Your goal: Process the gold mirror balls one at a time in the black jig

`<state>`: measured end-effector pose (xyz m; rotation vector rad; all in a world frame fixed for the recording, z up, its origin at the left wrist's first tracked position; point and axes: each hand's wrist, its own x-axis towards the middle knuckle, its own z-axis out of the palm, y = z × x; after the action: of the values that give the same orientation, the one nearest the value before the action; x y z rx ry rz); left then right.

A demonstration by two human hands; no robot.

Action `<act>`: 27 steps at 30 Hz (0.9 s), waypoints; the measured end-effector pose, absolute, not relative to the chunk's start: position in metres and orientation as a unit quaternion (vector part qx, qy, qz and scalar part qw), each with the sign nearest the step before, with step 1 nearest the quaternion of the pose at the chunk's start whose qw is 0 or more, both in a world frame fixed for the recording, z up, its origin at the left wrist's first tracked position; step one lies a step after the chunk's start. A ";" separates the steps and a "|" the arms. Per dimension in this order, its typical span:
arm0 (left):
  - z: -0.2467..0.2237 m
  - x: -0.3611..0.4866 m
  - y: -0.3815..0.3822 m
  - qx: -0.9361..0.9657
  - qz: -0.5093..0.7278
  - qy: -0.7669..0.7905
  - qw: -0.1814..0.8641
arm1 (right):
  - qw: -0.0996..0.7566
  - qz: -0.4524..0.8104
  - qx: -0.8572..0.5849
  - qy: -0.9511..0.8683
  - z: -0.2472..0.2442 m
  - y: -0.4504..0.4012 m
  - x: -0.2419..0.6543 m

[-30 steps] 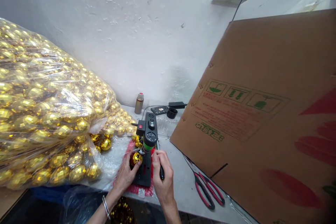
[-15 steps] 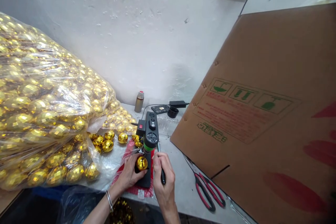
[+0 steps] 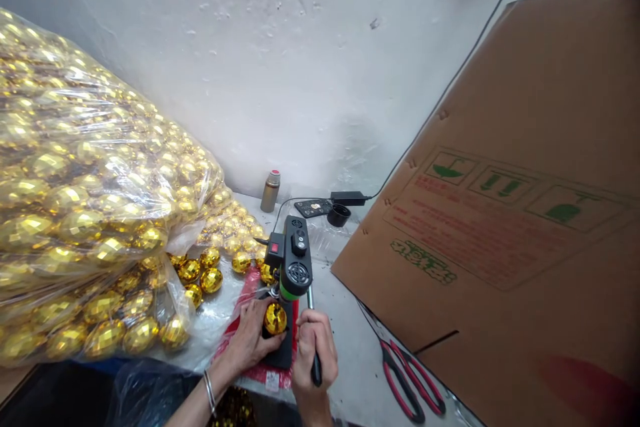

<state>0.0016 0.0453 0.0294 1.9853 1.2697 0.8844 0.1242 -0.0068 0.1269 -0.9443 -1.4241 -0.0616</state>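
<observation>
A shiny gold faceted ball (image 3: 275,319) sits on the dark base of a small black bench drill press (image 3: 297,255) with a green ring. My left hand (image 3: 253,333) grips the ball from the left, thumb in front and fingers behind, just below the metal chuck (image 3: 273,291). My right hand (image 3: 314,350) is wrapped around the press's lever (image 3: 316,371), whose black grip end shows below the fist. Whether the bit touches the ball I cannot tell.
Left, a large clear bag (image 3: 100,180) bulges with gold balls; several loose balls (image 3: 211,280) lie beside it. Red-and-black scissors (image 3: 413,380) lie right, before a leaning cardboard box (image 3: 480,213). Behind stand a small bottle (image 3: 271,191), a black ring-shaped piece (image 3: 339,215) and a power adapter (image 3: 349,198).
The lever and my right hand have come lower, toward me. My left hand keeps the ball under the chuck. The whole view has shifted slightly.
</observation>
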 end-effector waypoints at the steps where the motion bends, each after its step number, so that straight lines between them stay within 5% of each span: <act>1: 0.029 0.002 0.045 0.751 0.334 0.481 0.306 | 0.659 -0.031 -0.419 -0.624 0.126 -0.006 0.123; 27: 0.025 0.003 0.050 0.748 0.331 0.486 0.307 | 0.666 -0.029 -0.423 -0.613 0.110 -0.002 0.123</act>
<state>0.0033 0.0496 0.0251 1.9788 1.2868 0.8763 0.1233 -0.0017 0.1100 -0.9544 -1.3846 -0.0658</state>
